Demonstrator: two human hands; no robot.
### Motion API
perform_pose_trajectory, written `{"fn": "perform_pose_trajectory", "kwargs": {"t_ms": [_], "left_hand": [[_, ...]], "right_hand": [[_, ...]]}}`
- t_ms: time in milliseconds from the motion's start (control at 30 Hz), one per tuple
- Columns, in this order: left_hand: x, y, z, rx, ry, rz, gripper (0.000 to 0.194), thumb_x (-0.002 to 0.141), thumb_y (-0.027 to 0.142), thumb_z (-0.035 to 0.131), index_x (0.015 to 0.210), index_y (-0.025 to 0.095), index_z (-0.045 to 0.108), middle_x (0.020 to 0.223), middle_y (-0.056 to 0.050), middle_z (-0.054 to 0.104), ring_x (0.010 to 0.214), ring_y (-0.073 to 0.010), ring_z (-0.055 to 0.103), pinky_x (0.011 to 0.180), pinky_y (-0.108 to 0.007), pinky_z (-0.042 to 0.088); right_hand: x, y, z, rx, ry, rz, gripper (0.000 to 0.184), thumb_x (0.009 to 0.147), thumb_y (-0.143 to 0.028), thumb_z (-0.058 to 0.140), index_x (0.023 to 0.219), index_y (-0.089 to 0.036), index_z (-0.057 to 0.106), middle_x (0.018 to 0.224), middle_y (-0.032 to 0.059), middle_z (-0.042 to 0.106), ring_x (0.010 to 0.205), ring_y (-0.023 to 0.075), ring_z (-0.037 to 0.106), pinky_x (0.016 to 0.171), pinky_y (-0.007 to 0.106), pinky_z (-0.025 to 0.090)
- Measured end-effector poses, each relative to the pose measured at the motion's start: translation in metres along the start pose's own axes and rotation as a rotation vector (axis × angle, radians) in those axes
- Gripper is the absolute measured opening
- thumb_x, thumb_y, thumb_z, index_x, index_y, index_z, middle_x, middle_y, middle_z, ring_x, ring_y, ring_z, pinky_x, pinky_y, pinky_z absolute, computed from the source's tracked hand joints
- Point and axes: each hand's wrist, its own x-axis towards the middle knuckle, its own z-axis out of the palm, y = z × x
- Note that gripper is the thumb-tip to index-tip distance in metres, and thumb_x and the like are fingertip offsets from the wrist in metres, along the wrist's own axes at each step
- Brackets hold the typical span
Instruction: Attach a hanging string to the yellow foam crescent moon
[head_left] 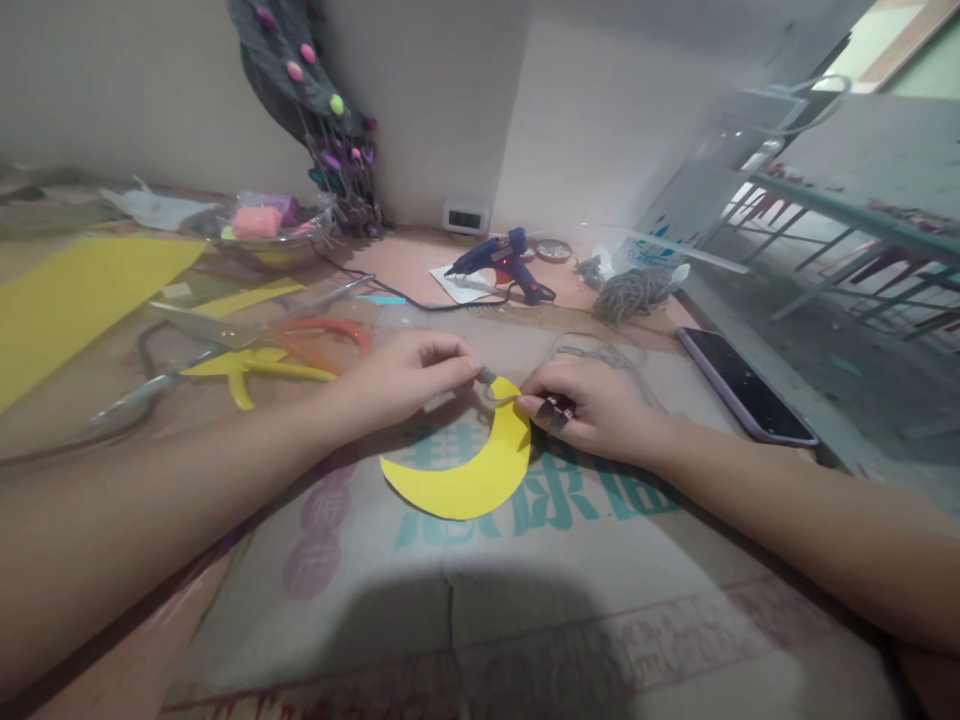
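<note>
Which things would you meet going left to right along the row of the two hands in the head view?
Yellow sheet → yellow-handled tool → left hand → yellow crescent → right hand → phone.

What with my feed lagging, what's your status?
Left hand pinching gray yarn by upper tip of yellow moon. Right hand at outer edge. Scissors left, clear of it.

**We Pinch and Curl, Close Together**

Our left forearm (202, 500) slants in from the lower left, our right forearm (787, 495) from the lower right, both bare. Our left hand (409, 378) brings forefinger (446, 346) and thumb (454, 376) together; near it, our right hand (596, 405) curls inward, fingertips toward the left.
</note>
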Motion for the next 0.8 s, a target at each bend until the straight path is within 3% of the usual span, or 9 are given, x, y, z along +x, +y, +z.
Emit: {"fn": "perform_pose_trajectory", "kwargs": {"t_ms": [500,800], "left_hand": [[-0.0003,0.0046,0.0004,0.140,0.005,0.038,0.033,0.086,0.048,0.058,0.080,0.017,0.068,0.076,-0.004,0.070,0.065,-0.0152,0.061,0.052,-0.022,0.042],[-0.0005,0.0047,-0.0001,0.083,-0.016,0.030,0.037,0.083,0.053,0.061,0.083,0.017,0.069,0.080,-0.005,0.073,0.069,-0.0169,0.065,0.054,-0.022,0.045]], "right_hand": [[-0.0014,0.0017,0.0012,-0.022,-0.031,-0.012,0.025,0.095,-0.033,0.050,0.079,-0.018,0.063,0.070,0.0042,0.065,0.067,0.0157,0.055,0.065,0.026,0.039],[0.0003,0.0003,0.0005,-0.047,0.001,0.012,0.020,0.092,-0.027,0.052,0.079,-0.018,0.062,0.066,0.0029,0.063,0.062,0.0144,0.053,0.060,0.025,0.036]]}}
